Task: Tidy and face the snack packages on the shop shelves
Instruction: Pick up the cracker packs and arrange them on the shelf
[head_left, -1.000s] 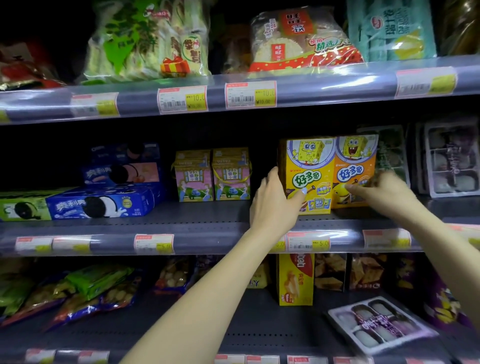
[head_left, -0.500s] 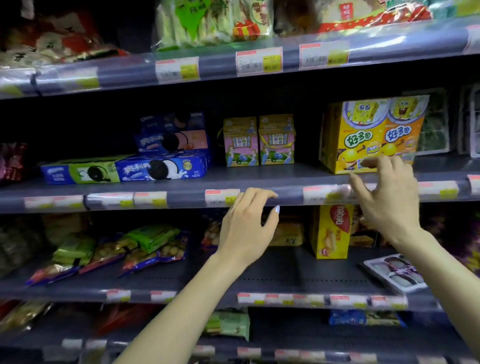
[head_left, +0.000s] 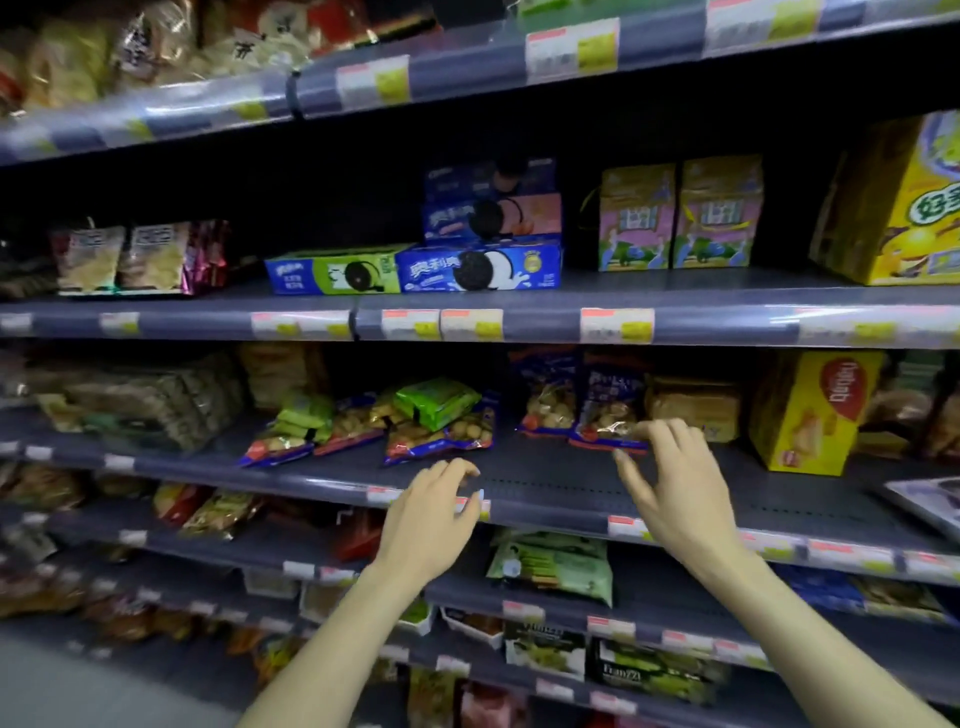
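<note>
On the third shelf down, just right of centre, two blue snack bags with clear windows showing round golden biscuits stand upright side by side. The right hand reaches to the nearer bag, fingers spread and relaxed, their tips at its lower right corner; whether they touch it I cannot tell. The left hand, at eight o'clock from the bags, hovers over the shelf edge with fingers loosely bent, holding nothing. At nine o'clock from the bags, matching blue bags and green packets lie flat and overlapping. At three o'clock stands a yellow box. On the shelf above, at twelve o'clock, are blue cookie boxes, stacked, and two small carton packs.
</note>
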